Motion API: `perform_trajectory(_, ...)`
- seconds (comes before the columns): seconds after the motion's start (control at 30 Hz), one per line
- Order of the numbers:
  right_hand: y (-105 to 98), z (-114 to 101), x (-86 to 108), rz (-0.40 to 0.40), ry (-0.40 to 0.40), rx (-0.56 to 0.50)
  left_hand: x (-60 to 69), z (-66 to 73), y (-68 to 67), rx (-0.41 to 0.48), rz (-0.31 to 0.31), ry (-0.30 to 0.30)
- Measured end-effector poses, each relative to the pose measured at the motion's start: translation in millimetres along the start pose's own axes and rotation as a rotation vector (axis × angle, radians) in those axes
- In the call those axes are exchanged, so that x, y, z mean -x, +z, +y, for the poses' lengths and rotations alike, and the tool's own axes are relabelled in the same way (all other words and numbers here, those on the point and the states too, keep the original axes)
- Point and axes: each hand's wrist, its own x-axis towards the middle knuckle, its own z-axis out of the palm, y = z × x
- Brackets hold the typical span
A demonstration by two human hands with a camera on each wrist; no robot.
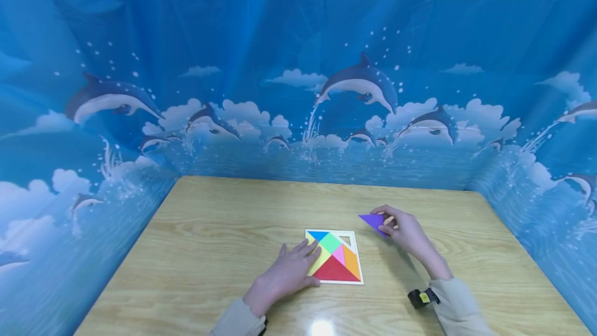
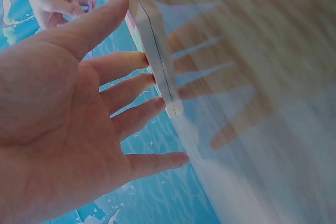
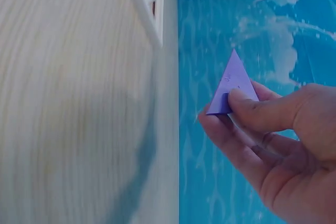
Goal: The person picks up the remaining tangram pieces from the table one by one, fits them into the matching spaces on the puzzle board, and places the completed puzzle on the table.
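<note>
A square tangram puzzle (image 1: 337, 270) in a white frame lies on the table, with blue, green, yellow, pink, orange and red pieces in it. A small triangular gap at its upper right corner shows a wood-coloured bottom. My left hand (image 1: 290, 270) rests on the board's left side, fingers spread and fairly straight, covering part of the yellow piece. To the right of the board and above the table, my right hand (image 1: 407, 229) pinches a purple triangle piece (image 1: 371, 220) between thumb and fingers. In the right wrist view the purple triangle (image 3: 234, 74) points upward, its lower part behind the thumb.
The wood-grain table (image 1: 224, 222) surrounds the board and reflects the left hand in the left wrist view. A blue curtain (image 1: 261, 40) printed with dolphins and clouds stands along the table's back and both sides. A black wrist strap (image 1: 422, 298) sits on the right forearm.
</note>
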Motion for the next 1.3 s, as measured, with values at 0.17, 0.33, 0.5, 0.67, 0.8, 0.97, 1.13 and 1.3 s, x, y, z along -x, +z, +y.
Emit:
perform_trajectory(0.17,16,-16,-6.4,0.023,-0.019,-0.064,-0.3,-0.1,0.0,-0.005,0.001,0.002)
perform_trajectory(0.33,32,-26,-11.1,0.043,-0.052,-0.066,-0.6,0.6,0.4,-0.009,-0.003,0.003)
perform_trajectory(0.5,44,-32,-12.3,0.039,-0.021,-0.097,-0.8,0.8,1.5,-0.002,-0.008,0.005)
perform_trajectory(0.67,50,-34,-12.5,0.023,0.017,-0.115,-0.2,1.2,1.3,-0.003,-0.001,0.006)
perform_trajectory(0.8,52,-33,-13.3,0.002,0.015,-0.112,0.5,1.5,-0.5,-0.009,0.006,0.006)
perform_trajectory(0.97,54,-32,-12.9,-0.03,0.009,-0.1,0.7,1.5,-1.8,-0.009,0.006,0.008)
perform_trajectory(1.13,55,-34,-12.3,-0.042,0.036,-0.07,0.0,0.8,-0.8,-0.014,0.007,0.008)
perform_trajectory(1.3,56,-37,-12.1,-0.066,0.084,-0.014,-0.8,-0.1,-0.1,-0.017,0.006,0.009)
